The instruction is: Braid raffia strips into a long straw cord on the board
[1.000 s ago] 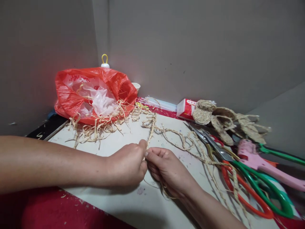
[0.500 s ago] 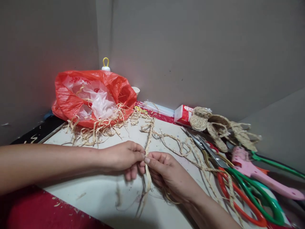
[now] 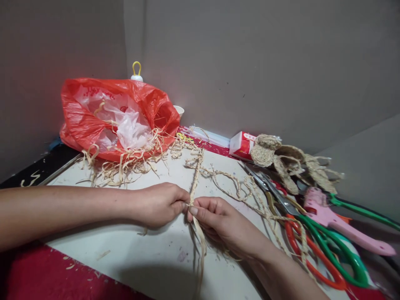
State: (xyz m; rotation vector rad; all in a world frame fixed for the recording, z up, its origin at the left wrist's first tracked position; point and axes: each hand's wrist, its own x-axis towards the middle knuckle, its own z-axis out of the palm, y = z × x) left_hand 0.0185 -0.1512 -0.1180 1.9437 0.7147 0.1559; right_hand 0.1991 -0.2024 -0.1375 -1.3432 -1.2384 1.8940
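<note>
A pale straw braid (image 3: 196, 177) runs down the middle of the white board (image 3: 137, 262) toward me. At its lower end, my right hand (image 3: 218, 216) pinches the braid between thumb and fingers. My left hand (image 3: 162, 205) is closed beside it, gripping a thin straw strand that reaches across to the braid. Other flat strands (image 3: 200, 237) hang loose below my right fingertips. A long finished length of straw braid (image 3: 229, 189) lies in loops behind and to the right of my right hand.
A red plastic bag (image 3: 78, 121) with loose straw (image 3: 125, 171) spilling out stands at the back left. To the right lie large scissors (image 3: 283, 202) with red and green handles, a pink glue gun (image 3: 350, 229), woven straw pieces (image 3: 265, 152) and a red-white box (image 3: 242, 145).
My left fingers have curled tighter and pull a strand leftward from the braid. The loose strands below have swung to the right. The view has shifted slightly.
</note>
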